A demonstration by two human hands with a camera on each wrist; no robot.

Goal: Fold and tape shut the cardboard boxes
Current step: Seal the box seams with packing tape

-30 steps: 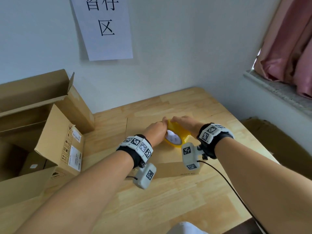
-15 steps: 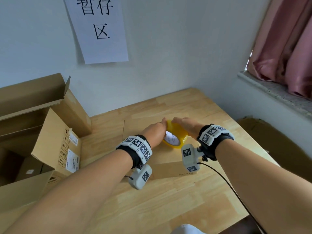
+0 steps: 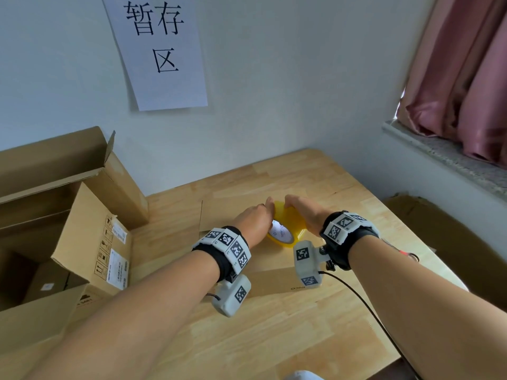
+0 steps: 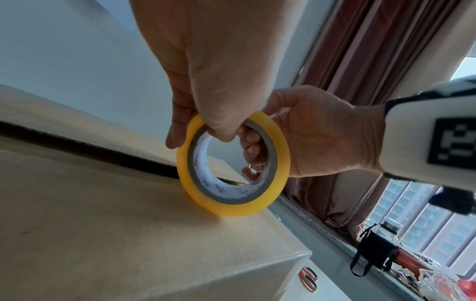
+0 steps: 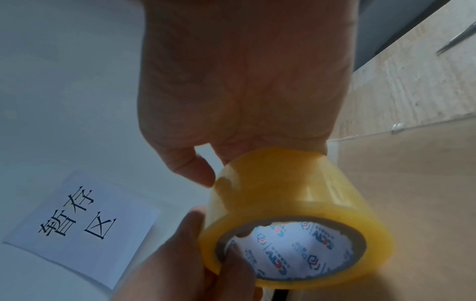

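On the wooden table (image 3: 274, 338), mid-tabletop, your left hand (image 3: 253, 222) and right hand (image 3: 304, 212) both grip the tape roll (image 3: 285, 229) standing on the folded box (image 3: 233, 212); if no free end lifts, the seam (image 4: 103, 156) stays open.

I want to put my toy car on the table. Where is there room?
Bare wood lies at the near edge of the table, in front of the closed cardboard box. It is crowded on that box, where both hands hold the tape roll, and left by the open boxes.

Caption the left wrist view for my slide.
Both hands, left and right, hold a yellow tape roll upright on a cardboard box.
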